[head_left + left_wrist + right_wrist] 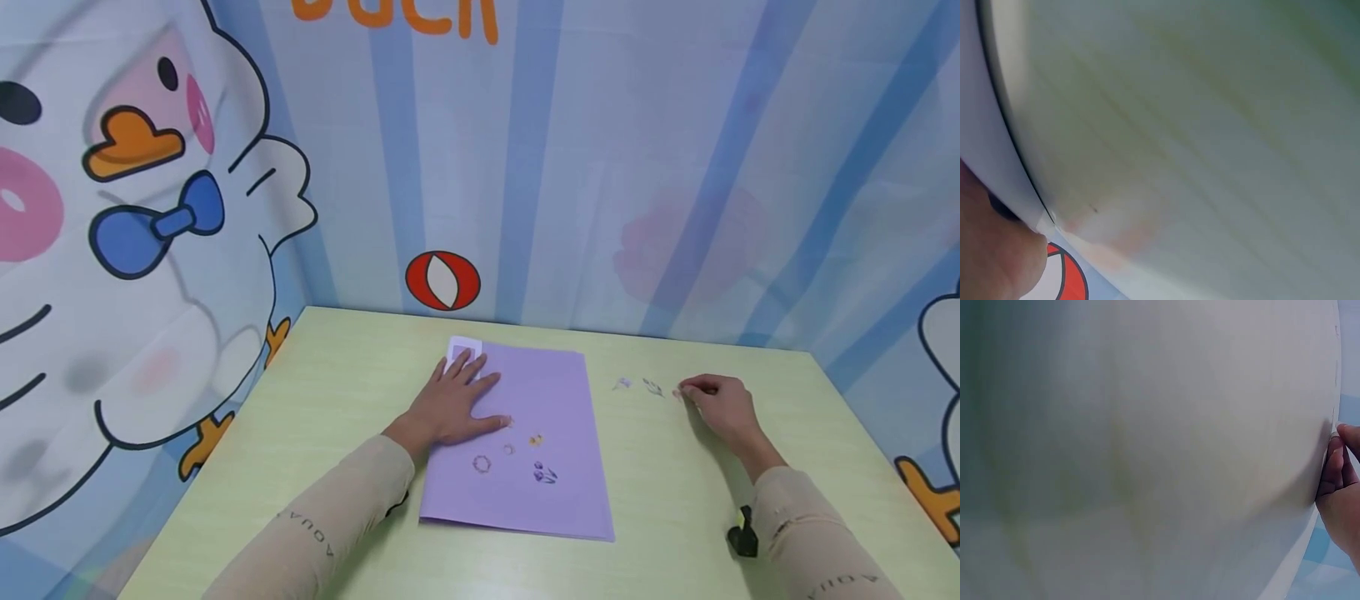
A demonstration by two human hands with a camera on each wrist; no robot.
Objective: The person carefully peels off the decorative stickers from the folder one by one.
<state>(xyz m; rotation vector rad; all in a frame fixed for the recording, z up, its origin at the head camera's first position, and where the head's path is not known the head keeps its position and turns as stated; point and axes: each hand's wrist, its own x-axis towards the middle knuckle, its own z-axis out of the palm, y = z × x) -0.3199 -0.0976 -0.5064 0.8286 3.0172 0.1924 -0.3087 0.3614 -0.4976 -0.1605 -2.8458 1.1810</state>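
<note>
A purple folder-like sheet lies on the table, with a white-framed label at its far left corner. My left hand rests spread on its left side, fingers straight, partly over the label. Several small stickers dot the sheet: a purple flower, a round wreath, a yellowish one. Right of the sheet, my right hand pinches a tiny pinkish sticker at the tabletop between thumb and finger. In the right wrist view, those pinching fingers show at the right edge.
Two more flower stickers, a pale purple one and a dark-stemmed one, lie on the pale table left of my right hand. A printed cloth with a duck hangs behind the table.
</note>
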